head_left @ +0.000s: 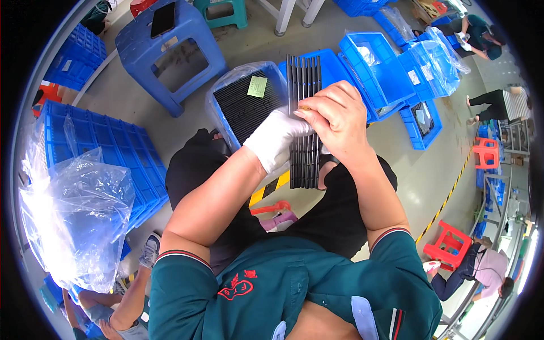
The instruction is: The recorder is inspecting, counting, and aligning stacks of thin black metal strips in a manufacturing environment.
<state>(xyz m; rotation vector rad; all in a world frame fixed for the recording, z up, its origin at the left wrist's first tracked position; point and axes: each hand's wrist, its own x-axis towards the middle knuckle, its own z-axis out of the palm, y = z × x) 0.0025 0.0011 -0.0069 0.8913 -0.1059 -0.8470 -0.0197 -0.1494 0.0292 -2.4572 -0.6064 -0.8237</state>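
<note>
A bundle of slim black rods (pixel 304 161) stands lengthwise in front of my body, lined up side by side with narrow gaps between them. My left hand (pixel 276 137), in a white glove, is closed around the bundle's middle from the left. My bare right hand (pixel 341 120) is over the rods from the right, thumb and forefinger pinched together against them. Something small and yellowish shows at those fingertips, too little to name. Just beyond my left hand, a plastic-lined blue crate (pixel 217 120) holds rows of similar black rods (pixel 241 110), with a pale green paper slip (pixel 257 86) on top.
Another blue bin (pixel 326 63) sits behind the bundle, with more blue crates (pixel 378 71) to its right. A blue stool (pixel 161 51) carries a dark phone (pixel 163 20). Stacked blue crates (pixel 107 150) and clear plastic sheeting (pixel 79 209) stand at left. Other people are around the edges.
</note>
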